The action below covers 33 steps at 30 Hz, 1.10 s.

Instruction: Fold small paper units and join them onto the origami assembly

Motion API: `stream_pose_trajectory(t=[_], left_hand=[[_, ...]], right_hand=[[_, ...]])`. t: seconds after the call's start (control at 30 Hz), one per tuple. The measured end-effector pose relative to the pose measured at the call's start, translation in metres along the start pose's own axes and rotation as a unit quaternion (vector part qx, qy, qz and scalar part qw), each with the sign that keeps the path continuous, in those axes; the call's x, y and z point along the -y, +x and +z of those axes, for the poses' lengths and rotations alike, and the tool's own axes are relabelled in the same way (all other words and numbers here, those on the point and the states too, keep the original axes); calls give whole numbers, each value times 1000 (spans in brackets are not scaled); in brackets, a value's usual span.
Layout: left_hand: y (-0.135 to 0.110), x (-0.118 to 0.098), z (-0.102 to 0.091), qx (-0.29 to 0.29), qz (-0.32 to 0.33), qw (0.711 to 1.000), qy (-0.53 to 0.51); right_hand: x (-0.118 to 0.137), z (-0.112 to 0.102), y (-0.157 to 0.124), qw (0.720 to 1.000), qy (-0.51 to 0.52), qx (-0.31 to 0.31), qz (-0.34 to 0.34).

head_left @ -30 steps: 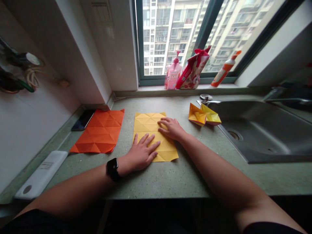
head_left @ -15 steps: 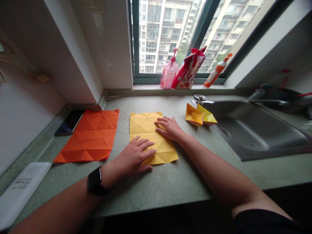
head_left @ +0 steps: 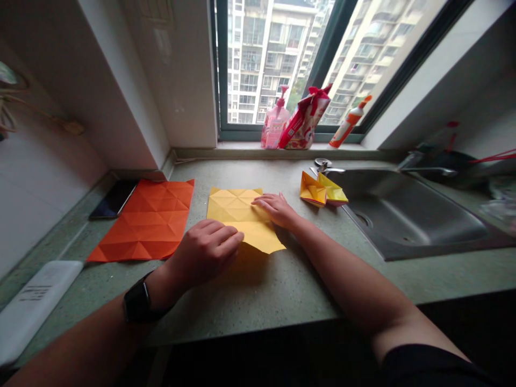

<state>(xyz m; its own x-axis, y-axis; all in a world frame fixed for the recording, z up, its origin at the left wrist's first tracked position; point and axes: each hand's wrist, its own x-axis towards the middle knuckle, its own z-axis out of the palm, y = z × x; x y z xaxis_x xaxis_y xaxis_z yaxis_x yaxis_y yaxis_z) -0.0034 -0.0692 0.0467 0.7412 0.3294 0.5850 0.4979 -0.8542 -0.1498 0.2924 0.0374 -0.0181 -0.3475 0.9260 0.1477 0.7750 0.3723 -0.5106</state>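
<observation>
A creased sheet of yellow paper (head_left: 234,203) lies on the counter in front of me, its near edge lifted off the surface. My left hand (head_left: 212,244), with a dark watch on the wrist, pinches that raised edge near the left corner. Across the right side of the paper my right hand (head_left: 276,208) rests with its fingers stretched out. To the left is a creased orange paper sheet (head_left: 149,220), lying flat. Two folded paper pieces, one orange (head_left: 313,191) and one yellow (head_left: 332,191), stand together to the right.
A phone (head_left: 114,199) lies partly beside the orange sheet, with a white flat object (head_left: 36,306) nearer me. The metal sink (head_left: 411,215) is at the right. On the windowsill stand a pink pump bottle (head_left: 276,123), a red bag (head_left: 306,121) and an orange-white bottle (head_left: 350,122).
My left hand has gone from lying spread on the yellow paper to pinching its near edge, which has come up off the counter. My right hand stays on the paper.
</observation>
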Motion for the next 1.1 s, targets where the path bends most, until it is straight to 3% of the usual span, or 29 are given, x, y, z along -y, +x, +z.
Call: stream_pose_trajectory(t=[0.13, 0.27, 0.43, 0.57, 0.73, 0.8, 0.9, 1.0, 1.1], left_hand=[[-1, 7, -12, -72, -63, 990, 101], [-6, 26, -6, -102, -127, 974, 156], [-7, 43, 19, 7, -186, 981, 63], [-9, 45, 43, 101, -178, 979, -15], [-17, 43, 68, 196, -215, 953, -85], [-17, 42, 73, 199, -247, 942, -105], [-12, 45, 75, 187, -313, 919, -148], [-10, 54, 71, 164, -341, 904, -201], [-12, 61, 65, 139, -315, 924, -167]], right_hand=[[5, -3, -2, 999, 36, 21, -26], [9, -2, -4, 996, 70, 29, -52], [4, 5, -3, 998, 53, 10, -45], [1, 6, 0, 999, 41, -15, -16], [14, -7, -3, 975, 45, -217, -19], [24, -9, -7, 969, 6, -238, -68], [37, -1, -13, 979, -53, -129, -148], [42, 12, -14, 982, -98, -9, -164], [40, 18, -13, 981, -107, 39, -159]])
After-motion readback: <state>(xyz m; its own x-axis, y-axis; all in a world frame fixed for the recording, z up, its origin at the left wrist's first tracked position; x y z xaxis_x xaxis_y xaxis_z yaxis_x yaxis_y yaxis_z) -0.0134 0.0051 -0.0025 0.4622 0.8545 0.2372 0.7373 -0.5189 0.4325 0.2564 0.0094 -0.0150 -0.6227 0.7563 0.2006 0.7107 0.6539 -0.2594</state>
